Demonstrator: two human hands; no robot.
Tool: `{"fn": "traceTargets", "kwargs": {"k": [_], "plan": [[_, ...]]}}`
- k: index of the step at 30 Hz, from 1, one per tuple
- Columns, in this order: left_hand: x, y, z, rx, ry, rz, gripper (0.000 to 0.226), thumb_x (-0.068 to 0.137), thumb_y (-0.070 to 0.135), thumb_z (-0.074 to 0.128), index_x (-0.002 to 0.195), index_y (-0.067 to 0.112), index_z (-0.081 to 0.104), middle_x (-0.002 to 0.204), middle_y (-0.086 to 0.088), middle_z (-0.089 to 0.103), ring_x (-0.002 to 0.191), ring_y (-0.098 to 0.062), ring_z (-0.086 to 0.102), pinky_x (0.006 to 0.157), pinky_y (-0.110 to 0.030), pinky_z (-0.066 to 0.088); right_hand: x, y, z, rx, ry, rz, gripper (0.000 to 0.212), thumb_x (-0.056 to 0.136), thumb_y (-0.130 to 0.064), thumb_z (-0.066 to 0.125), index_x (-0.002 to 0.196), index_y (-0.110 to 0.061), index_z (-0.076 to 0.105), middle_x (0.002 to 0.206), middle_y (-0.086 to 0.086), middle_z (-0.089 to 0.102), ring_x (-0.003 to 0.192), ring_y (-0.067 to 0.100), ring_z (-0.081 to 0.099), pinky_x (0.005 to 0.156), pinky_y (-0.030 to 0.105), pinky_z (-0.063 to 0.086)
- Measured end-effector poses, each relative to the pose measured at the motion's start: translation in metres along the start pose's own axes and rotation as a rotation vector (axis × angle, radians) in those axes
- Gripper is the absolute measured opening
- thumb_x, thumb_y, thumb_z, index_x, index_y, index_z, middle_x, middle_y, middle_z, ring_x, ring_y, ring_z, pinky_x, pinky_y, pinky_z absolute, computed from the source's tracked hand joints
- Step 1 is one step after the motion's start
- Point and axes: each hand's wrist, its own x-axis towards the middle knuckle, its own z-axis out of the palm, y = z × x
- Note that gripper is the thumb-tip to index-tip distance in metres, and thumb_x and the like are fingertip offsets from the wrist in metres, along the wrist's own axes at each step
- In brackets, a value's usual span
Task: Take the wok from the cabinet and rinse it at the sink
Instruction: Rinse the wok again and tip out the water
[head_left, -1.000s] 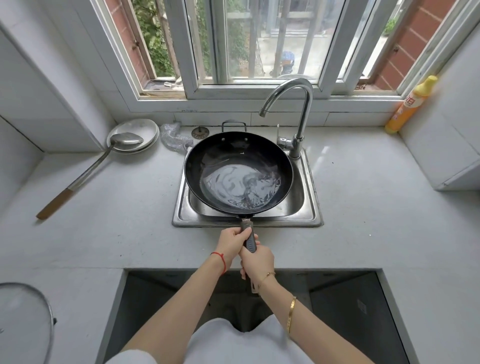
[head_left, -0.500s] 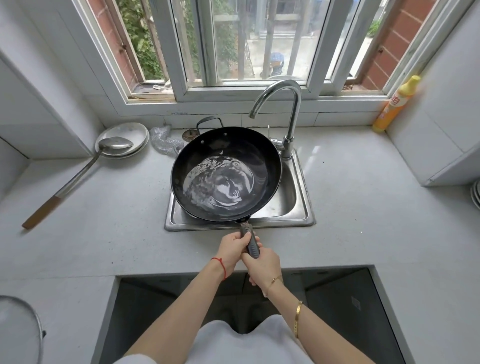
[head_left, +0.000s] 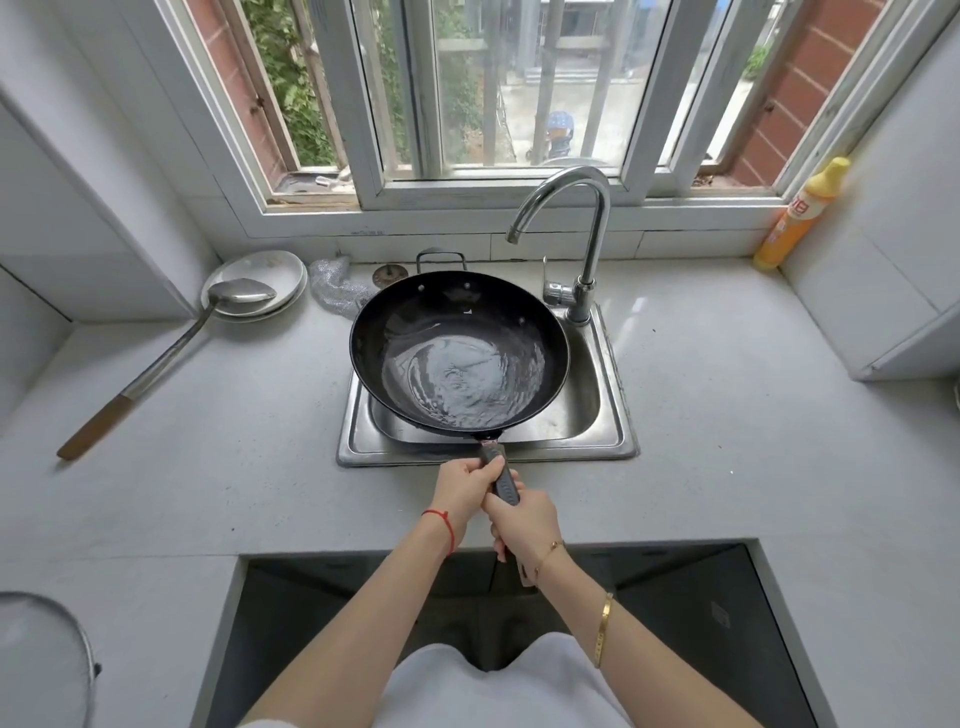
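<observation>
A black wok (head_left: 457, 353) is held over the steel sink (head_left: 615, 415), with its bowl covering the left and middle of the basin and its far rim reaching past the sink's back edge. A shallow pool of rippled water (head_left: 462, 379) is seen in the bottom of the wok. The wok's long dark handle (head_left: 503, 480) is pointed toward the person and is gripped by both hands: the left hand (head_left: 465, 491) is wrapped round it nearer the bowl, and the right hand (head_left: 524, 522) is wrapped round it just behind, the two hands touching each other. Each grip is curled tight on the handle, with no fingers spread. A red cord is worn on the left wrist, and a thin chain and a gold bangle on the right forearm. The chrome faucet (head_left: 582, 239) is mounted at the back right of the sink, its spout arched above the wok's far right rim; no stream can be made out from it. On the pale bench (head_left: 208, 467), to the left of the sink, a long metal ladle (head_left: 171, 358) with a wooden end is rested with its bowl on a stack of white plates (head_left: 260, 283). A steel scourer (head_left: 335, 288) is placed just beside the wok's left rim. A yellow bottle (head_left: 802, 215) is stood in the far right corner.
</observation>
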Motion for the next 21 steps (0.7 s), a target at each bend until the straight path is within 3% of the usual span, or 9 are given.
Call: {"fn": "traceTargets", "kwargs": {"k": [12,21], "plan": [[-0.004,0.005,0.008,-0.148,-0.112,-0.053,0.020,0.099,0.007,0.053,0.109,-0.009,0.061,0.088,-0.013,0.068,0.077,-0.025,0.067,0.080,-0.033,0.058,-0.006,-0.006,-0.009,-0.180,0.075,-0.089,0.019,0.095,-0.032,0.060,0.094,-0.013,0.061,0.064,0.005,0.058,0.045,0.015,0.056,0.040,0.019,0.048],[-0.003,0.001,0.003,-0.008,-0.032,0.020,0.014,0.096,0.007,0.059,0.092,-0.003,0.067,0.085,-0.013,0.072,0.068,-0.021,0.071,0.067,-0.028,0.061,-0.006,-0.003,-0.009,-0.030,-0.028,-0.037,0.015,0.097,-0.026,0.058,0.092,-0.012,0.059,0.062,0.005,0.056,0.041,0.013,0.051,0.039,0.021,0.044]]}}
